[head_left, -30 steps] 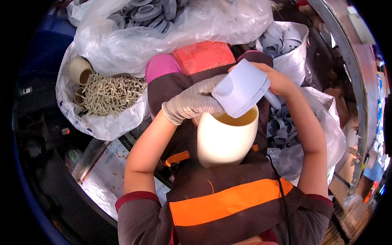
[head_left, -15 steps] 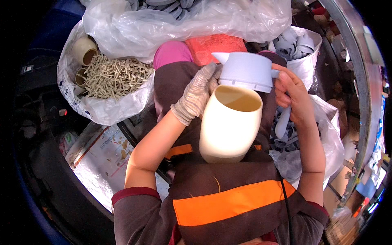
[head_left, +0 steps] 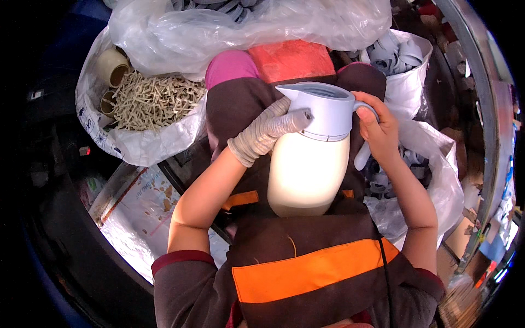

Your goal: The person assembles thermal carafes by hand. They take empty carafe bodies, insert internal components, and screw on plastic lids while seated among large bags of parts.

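A cream jug body [head_left: 307,177] stands upright in my lap. On its mouth sits a light blue-grey spout collar [head_left: 325,112], with its spout pointing left and its handle toward the right. My gloved left hand [head_left: 268,131] wraps the left side where collar and body meet, its thumb across the collar's front; the other fingers are partly hidden behind. With my bare right hand [head_left: 378,128] I grip the collar's handle near its upper end. The handle's lower end [head_left: 362,156] hangs free below that hand, beside the body.
At the left, a white sack [head_left: 153,147] holds many small beige sticks [head_left: 158,101] and cream jug bodies [head_left: 112,66]. Grey-blue parts fill a sack [head_left: 396,54] at the upper right and a plastic bag [head_left: 437,180] below it. Clear plastic sheeting [head_left: 246,41] spreads across the top.
The collar has come down from above and behind the body onto its mouth. My left thumb has moved onto the collar's front, and my right hand has moved slightly left with the handle.
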The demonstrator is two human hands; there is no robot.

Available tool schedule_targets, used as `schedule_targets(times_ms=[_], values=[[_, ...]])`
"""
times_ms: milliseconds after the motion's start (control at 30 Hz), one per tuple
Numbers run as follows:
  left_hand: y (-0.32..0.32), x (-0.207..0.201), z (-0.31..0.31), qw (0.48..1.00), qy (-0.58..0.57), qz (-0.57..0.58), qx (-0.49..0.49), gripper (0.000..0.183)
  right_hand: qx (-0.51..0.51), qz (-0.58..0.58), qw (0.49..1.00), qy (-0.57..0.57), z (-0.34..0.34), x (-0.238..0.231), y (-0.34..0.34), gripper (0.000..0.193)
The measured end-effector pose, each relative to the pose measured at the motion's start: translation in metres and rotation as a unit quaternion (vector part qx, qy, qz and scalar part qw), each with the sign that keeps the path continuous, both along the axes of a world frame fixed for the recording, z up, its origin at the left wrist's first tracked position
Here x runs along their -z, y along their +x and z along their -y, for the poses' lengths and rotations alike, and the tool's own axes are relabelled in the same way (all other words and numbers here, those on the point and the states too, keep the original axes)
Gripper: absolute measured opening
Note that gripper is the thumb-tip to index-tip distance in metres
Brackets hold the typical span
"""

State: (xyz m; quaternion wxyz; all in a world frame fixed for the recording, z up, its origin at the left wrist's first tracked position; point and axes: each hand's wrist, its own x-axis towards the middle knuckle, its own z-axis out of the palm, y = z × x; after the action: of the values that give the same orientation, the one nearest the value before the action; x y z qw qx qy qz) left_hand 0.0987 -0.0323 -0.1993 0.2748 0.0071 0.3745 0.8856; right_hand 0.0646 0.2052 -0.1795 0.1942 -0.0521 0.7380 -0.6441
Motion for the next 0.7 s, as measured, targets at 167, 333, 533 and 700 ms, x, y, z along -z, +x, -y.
schedule_targets(times_ms=[167,333,533,700], values=[[0.001,-0.019,0.0,0.994,-0.105,-0.027,0.021,0.06,0.001,-0.07,0.997,0.024,-0.001,0.016,0.006,0.028],[0.008,-0.016,-0.001,0.993,-0.105,-0.058,0.016,0.059,-0.048,0.045,0.996,0.055,-0.003,-0.003,0.005,0.025],[0.008,-0.028,-0.002,0.988,-0.111,-0.101,0.034,0.06,-0.228,0.236,0.944,-0.011,-0.018,-0.034,-0.029,0.041],[0.01,-0.009,0.02,0.996,-0.03,0.014,-0.084,0.039,-0.201,0.171,0.964,0.014,-0.038,-0.052,-0.033,0.041]])
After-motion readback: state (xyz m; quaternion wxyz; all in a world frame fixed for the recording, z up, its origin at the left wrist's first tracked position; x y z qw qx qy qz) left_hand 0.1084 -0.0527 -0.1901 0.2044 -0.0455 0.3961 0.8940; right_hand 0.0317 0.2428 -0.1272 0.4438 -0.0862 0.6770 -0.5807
